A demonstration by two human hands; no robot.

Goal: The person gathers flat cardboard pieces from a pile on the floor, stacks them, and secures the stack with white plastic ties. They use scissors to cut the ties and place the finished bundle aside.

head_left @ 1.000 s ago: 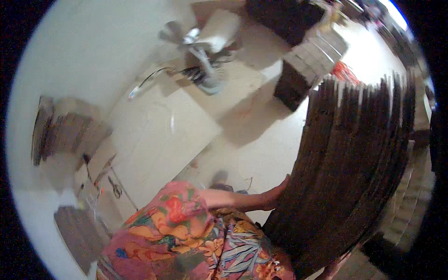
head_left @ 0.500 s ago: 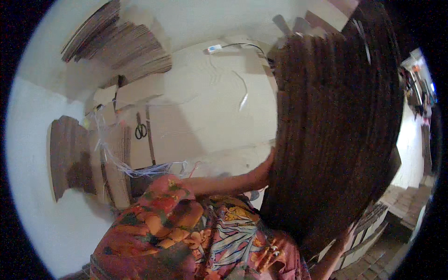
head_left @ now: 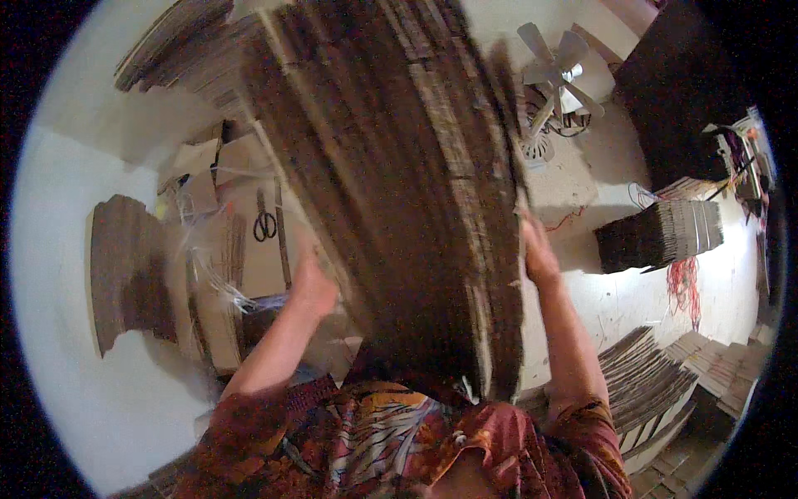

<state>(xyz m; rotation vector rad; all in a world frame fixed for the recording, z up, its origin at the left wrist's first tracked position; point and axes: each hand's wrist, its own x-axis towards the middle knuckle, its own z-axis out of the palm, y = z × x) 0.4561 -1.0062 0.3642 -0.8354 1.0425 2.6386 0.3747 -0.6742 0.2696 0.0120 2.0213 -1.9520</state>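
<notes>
Pale floor [head_left: 619,306] | on it: cardboard bundle [head_left: 661,239], red strings [head_left: 683,287] | seemingly also: cardboard stack [head_left: 647,378]

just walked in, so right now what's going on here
A person holds a tall, thick stack of brown sheets, apparently cardboard, upright between both hands: the left hand at its left side, the right hand at its right. The stack stands in front of the body. Black-handled scissors lie to its left; a fan and red string are off to the right.
</notes>
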